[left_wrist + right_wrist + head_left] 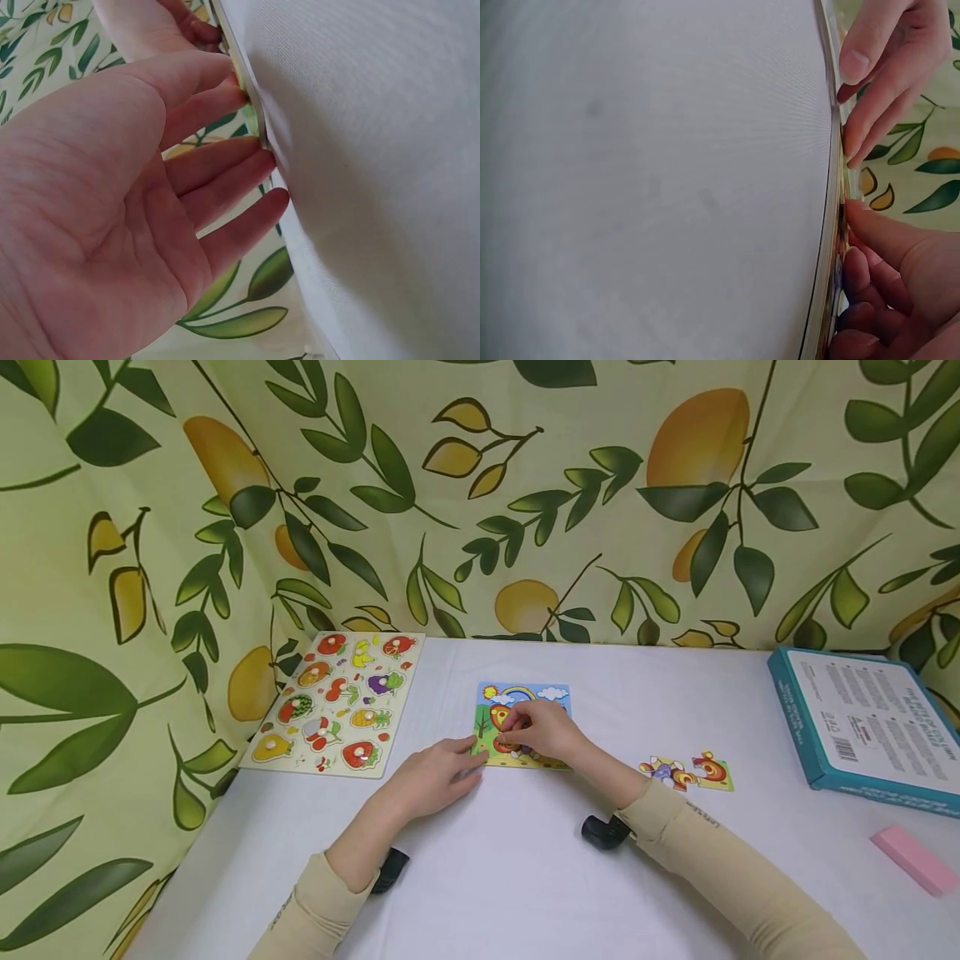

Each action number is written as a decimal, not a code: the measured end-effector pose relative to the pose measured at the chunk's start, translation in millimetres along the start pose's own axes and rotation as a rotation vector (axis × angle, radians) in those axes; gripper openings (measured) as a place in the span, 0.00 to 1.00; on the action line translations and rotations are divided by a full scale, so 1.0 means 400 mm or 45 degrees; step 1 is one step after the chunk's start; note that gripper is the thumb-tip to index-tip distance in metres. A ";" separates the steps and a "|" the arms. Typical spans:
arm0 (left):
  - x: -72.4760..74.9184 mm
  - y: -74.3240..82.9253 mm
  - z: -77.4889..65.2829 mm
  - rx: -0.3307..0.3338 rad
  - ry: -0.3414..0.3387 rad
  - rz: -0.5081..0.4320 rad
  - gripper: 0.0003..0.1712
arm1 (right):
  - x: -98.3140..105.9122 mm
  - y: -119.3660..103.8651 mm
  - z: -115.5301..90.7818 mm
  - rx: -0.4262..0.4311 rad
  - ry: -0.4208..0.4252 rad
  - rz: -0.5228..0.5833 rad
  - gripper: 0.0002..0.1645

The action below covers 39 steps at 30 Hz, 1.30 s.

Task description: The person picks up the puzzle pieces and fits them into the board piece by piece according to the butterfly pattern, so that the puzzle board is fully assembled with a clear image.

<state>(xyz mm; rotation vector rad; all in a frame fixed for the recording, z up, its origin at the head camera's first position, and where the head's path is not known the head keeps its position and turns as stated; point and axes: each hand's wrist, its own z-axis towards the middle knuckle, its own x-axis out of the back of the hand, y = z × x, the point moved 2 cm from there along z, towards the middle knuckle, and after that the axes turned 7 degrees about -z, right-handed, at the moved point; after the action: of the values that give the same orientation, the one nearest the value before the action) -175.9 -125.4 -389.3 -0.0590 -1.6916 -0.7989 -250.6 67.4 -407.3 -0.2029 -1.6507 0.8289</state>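
Note:
A small jigsaw board (pixel 522 762) with a rainbow, sun and clouds printed on it lies mid-table. Beside its left edge rests my left hand (pixel 437 774), fingers loosely extended and fingertips right at the border; the left wrist view shows the palm and long fingers (pixel 225 195). Over the middle of the picture is my right hand (pixel 546 729), fingers curled and tips down at the printed surface. From the right wrist, its thumb (pixel 881 229) meets the board's face; I cannot tell whether a piece is pinched there. Loose jigsaw pieces (pixel 712 773) lie to the right.
At the left back lies a fruit peg puzzle (pixel 395 727). A teal-edged box (pixel 862 718) lies at the right, with a pink block (pixel 913 860) nearer the front. A leaf-patterned curtain (pixel 480 527) borders the white table (pixel 480 877).

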 end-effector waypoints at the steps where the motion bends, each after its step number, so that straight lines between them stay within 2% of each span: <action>1: 0.000 0.000 0.000 0.000 -0.002 0.004 0.22 | 0.000 0.000 0.000 -0.006 -0.003 -0.004 0.10; 7: 0.000 -0.001 0.000 -0.016 0.002 0.018 0.22 | -0.003 0.001 0.002 -0.022 0.001 -0.039 0.10; 12: 0.000 -0.007 0.001 -0.037 0.023 -0.017 0.21 | -0.005 0.002 0.004 -0.030 0.006 -0.049 0.10; 18: 0.000 -0.012 0.001 -0.089 0.028 -0.065 0.21 | -0.006 0.002 0.006 -0.044 -0.009 -0.058 0.10; 28: -0.001 -0.018 0.004 -0.156 0.023 -0.059 0.21 | -0.008 0.002 0.009 -0.045 -0.013 -0.062 0.10; 35: -0.001 -0.018 0.005 -0.121 -0.038 -0.047 0.24 | -0.007 0.003 0.009 -0.010 -0.024 -0.083 0.07; 39: 0.001 -0.015 0.005 -0.119 -0.063 -0.046 0.26 | -0.004 0.004 0.008 0.004 -0.049 -0.053 0.09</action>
<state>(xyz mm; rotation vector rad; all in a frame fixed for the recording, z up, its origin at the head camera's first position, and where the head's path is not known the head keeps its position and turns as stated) -180.2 -129.3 -391.8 -0.1135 -1.7054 -0.9102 -253.5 66.6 -409.7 -0.1507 -1.6845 0.8081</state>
